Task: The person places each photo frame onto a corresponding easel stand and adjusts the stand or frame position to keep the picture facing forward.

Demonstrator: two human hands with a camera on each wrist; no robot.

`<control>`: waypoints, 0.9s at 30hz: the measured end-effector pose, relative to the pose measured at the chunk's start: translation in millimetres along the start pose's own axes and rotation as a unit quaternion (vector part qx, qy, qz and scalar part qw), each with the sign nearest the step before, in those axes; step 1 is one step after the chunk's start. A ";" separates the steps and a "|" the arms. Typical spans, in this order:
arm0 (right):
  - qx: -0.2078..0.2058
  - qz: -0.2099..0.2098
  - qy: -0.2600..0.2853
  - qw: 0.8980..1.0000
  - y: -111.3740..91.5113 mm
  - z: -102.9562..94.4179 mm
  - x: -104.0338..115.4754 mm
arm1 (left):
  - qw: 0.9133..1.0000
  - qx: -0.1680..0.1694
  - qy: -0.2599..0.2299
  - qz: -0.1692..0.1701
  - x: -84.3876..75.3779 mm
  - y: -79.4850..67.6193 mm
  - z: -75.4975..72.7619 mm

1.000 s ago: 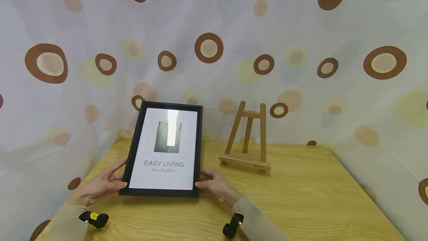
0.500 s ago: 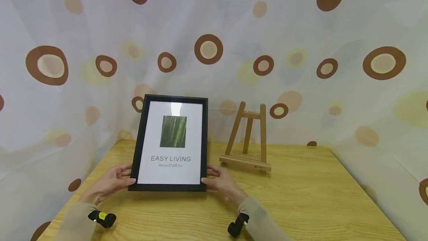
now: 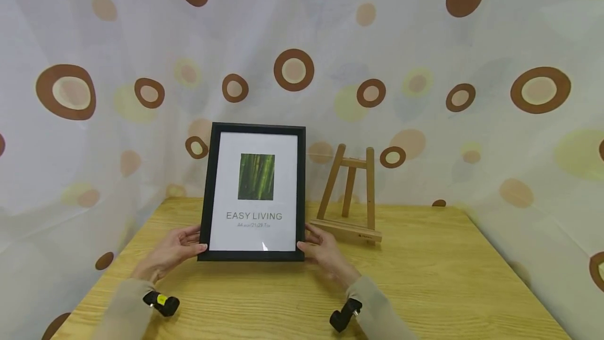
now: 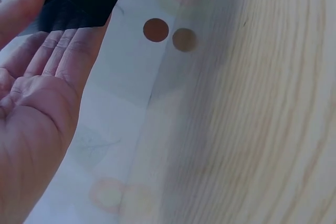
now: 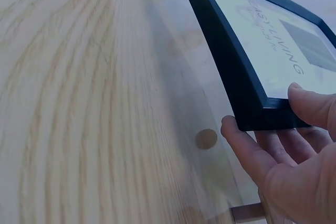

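Note:
A black picture frame point(image 3: 254, 182) with a white sheet, a green bamboo picture and the words EASY LIVING is held up over the table, almost upright. My left hand point(image 3: 172, 250) grips its lower left corner, thumb on the front and fingers behind, as the left wrist view also shows. At the lower right corner my right hand point(image 3: 326, 252) holds it the same way; in the right wrist view the thumb presses the front border and the fingers support the back. Just right of the frame stands a small wooden easel point(image 3: 371, 188) with a ledge at its foot.
The wooden table point(image 3: 439, 272) reaches back to a white curtain point(image 3: 424, 30) printed with brown and yellow circles. This curtain also hangs along the left and right sides. A black wrist camera point(image 3: 161, 303) sits on each sleeve.
Both hands have carried the picture frame up and to the right, closer to the easel. It has tipped more upright, and the glare has left its picture. The easel has stayed put.

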State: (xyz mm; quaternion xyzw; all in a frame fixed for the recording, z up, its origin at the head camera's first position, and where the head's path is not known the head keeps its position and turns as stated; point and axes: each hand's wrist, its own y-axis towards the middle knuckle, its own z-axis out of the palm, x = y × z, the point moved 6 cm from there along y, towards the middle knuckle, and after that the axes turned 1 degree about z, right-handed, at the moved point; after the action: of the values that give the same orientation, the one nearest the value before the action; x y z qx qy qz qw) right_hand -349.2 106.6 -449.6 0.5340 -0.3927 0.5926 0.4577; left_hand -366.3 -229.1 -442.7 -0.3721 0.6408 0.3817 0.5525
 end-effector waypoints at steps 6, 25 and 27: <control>-0.012 -0.018 -0.006 1.000 -0.4 -14.6 3.1 | 1.000 0.010 -0.028 0.008 -1.9 10.2 13.1; -0.081 -0.053 -0.092 0.991 -14.5 -56.6 19.5 | 1.000 -0.021 0.012 0.012 3.3 44.4 44.8; -0.087 -0.059 -0.113 0.988 -14.8 -59.8 23.9 | 1.000 -0.025 0.010 0.014 2.3 47.6 47.1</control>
State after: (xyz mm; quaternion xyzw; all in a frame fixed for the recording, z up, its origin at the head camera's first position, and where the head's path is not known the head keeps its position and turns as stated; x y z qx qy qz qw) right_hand -351.6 170.7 -433.5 0.5784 -0.4594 0.4639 0.4891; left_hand -389.4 -166.3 -445.9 -0.3809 0.6412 0.4017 0.5315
